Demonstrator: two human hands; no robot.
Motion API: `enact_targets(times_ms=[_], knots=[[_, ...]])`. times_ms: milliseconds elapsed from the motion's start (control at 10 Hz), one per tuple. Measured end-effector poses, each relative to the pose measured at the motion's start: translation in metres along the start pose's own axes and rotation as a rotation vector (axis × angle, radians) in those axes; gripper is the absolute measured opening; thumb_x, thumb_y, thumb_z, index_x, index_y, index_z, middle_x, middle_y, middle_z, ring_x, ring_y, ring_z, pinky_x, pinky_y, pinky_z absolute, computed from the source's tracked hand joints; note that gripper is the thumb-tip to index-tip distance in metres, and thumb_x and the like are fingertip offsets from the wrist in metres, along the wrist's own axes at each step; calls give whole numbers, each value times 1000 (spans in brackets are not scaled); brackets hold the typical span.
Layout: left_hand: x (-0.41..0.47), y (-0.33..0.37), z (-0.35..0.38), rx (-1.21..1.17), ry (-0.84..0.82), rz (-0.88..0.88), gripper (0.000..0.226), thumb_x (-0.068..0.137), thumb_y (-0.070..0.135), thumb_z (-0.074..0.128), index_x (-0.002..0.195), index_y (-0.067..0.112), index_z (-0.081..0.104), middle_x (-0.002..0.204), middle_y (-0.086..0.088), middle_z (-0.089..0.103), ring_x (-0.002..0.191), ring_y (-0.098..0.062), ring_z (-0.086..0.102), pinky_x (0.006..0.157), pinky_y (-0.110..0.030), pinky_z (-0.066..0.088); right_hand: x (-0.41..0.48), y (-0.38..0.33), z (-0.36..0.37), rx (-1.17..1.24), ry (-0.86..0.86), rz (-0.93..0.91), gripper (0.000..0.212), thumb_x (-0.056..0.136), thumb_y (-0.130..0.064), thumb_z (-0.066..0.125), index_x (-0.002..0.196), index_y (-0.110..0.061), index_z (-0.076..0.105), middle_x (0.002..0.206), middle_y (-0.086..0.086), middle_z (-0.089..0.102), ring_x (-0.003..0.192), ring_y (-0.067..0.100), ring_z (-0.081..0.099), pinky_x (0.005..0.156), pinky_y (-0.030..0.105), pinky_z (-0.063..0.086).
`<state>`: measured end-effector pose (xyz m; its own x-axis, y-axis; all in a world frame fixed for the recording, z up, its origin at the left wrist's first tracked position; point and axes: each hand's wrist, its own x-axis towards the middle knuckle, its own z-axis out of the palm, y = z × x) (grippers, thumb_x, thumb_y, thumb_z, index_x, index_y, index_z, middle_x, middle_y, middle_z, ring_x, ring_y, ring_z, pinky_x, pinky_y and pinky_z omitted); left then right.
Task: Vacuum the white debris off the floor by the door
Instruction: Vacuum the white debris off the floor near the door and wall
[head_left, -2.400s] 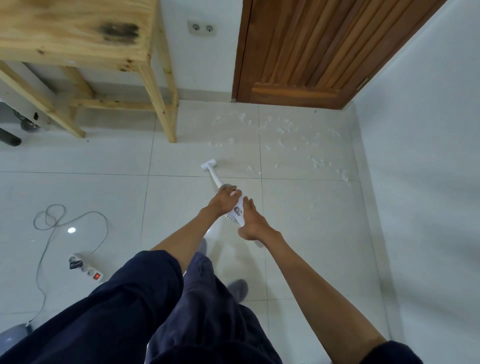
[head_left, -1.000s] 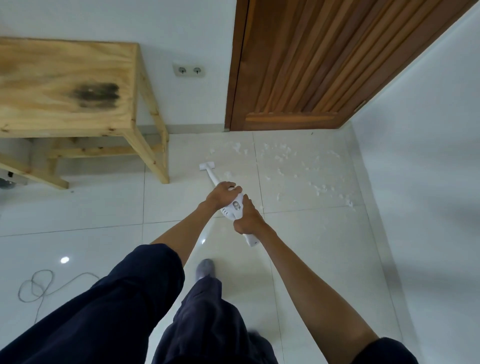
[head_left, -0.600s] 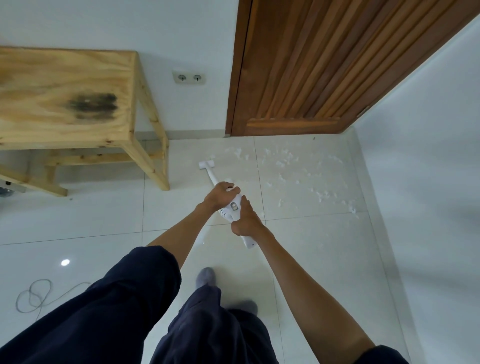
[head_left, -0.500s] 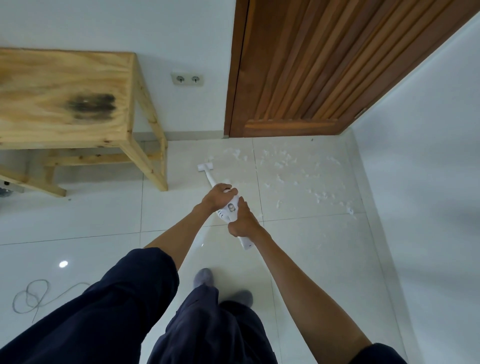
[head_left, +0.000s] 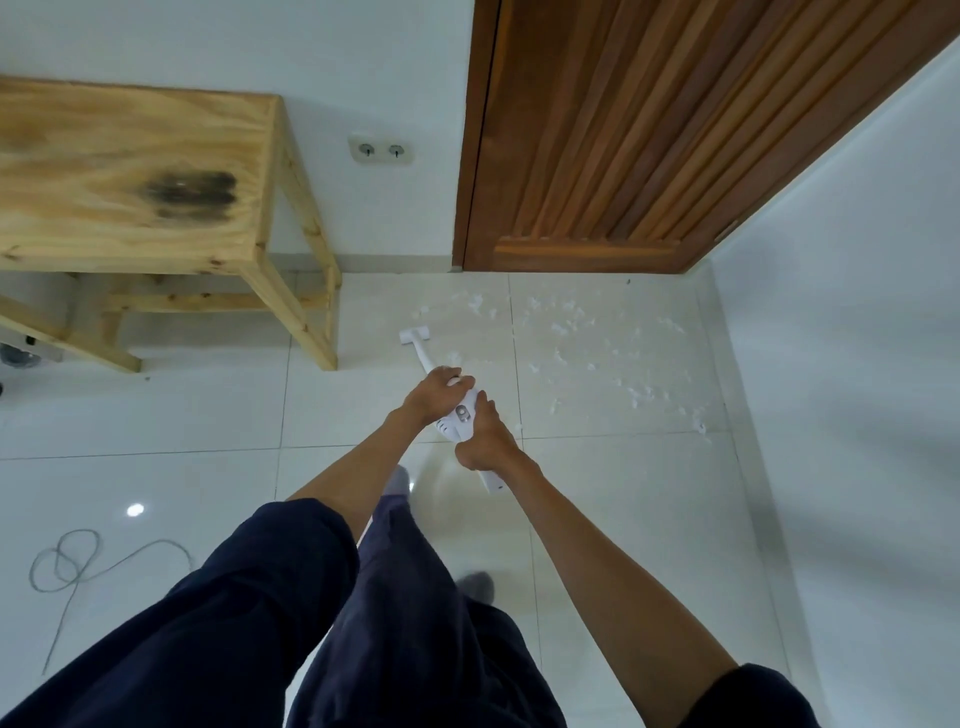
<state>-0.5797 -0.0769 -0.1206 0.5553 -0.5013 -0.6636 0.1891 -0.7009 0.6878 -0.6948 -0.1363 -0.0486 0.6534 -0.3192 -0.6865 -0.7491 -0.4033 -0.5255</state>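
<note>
Your left hand (head_left: 434, 393) is curled tight over the upper body of the white handheld vacuum (head_left: 457, 415), knuckles up, and your right hand (head_left: 480, 439) is wrapped around the handle just behind it, thumb lying along the body near the round button, so both fists are closed on the thing with no slack. The wand runs forward and left to the flat nozzle head (head_left: 414, 335), which sits on the tiled floor (head_left: 208, 415) at the left edge of the white debris (head_left: 571, 332); the flakes spread right from there, in front of the wooden door (head_left: 649, 135) and along toward the side wall. There's a small mark near the handle end, but it's too small to read, and no brand shows. Compared with half a second ago, you've barely changed: same grip, nozzle in about the same spot by the wooden table (head_left: 130, 171) leg, and the debris looks just as scattered. A grey cord (head_left: 78, 566) loops on the floor to your left.
</note>
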Motion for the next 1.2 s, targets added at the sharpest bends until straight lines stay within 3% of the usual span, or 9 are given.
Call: enact_targets(times_ms=[100,200,300,500,600,700,800,1000,1200], knots=[[16,0,-8,74,-6,44,9,103,29,49,102,21,54,108,2,51,108,-22,50,94,-27,44,13,-7,-2,-18,8,-19,78,83,-5,63,147,-10,18,134,13,38,118,32,51,84,34,44],[33,6,-24,136,-17,31,17,101,40,50,115,39,41,130,9,36,123,-20,43,119,-41,31,29,-18,-8,-9,22,-10,75,82,-4,61,144,-10,21,129,11,40,113,32,53,78,33,43],[59,7,-36,215,10,56,53,99,40,50,147,18,42,156,-6,38,144,-30,37,115,-38,30,46,-33,-14,-19,8,11,80,82,-3,61,148,-12,16,136,11,38,113,31,53,77,32,41],[97,22,-70,157,-31,57,51,92,38,70,126,2,61,134,-21,59,129,-39,54,93,-24,43,77,-65,-31,-34,-30,72,96,82,-6,62,154,-19,1,157,9,21,126,34,48,91,39,44],[104,37,-82,118,-16,-45,63,98,50,51,149,13,45,161,-11,31,148,-30,31,90,-14,27,91,-77,-36,-39,-26,87,97,83,-8,63,155,-21,0,157,10,21,128,34,47,97,41,45],[112,40,-90,199,-63,1,60,98,43,47,151,15,41,164,-10,25,150,-28,26,118,-39,27,100,-83,-40,-37,-31,101,97,85,-7,61,155,-22,-3,158,8,21,130,34,46,97,39,44],[118,44,-97,236,-83,-17,61,99,43,48,152,15,40,164,-9,23,151,-30,24,122,-45,23,105,-86,-41,-37,-34,107,96,86,-8,61,155,-21,-4,159,7,20,131,33,44,98,39,43],[115,44,-102,249,-95,-27,60,99,45,47,152,17,39,165,-8,23,151,-32,24,122,-49,23,107,-90,-40,-19,-28,110,97,84,-7,62,155,-21,-2,158,7,22,130,32,45,96,38,44],[129,51,-122,176,-103,-31,84,73,64,43,140,16,54,157,0,37,146,-20,33,118,-37,28,122,-109,-44,25,-26,117,98,82,-6,61,155,-21,-3,157,6,24,128,32,46,95,37,44]])
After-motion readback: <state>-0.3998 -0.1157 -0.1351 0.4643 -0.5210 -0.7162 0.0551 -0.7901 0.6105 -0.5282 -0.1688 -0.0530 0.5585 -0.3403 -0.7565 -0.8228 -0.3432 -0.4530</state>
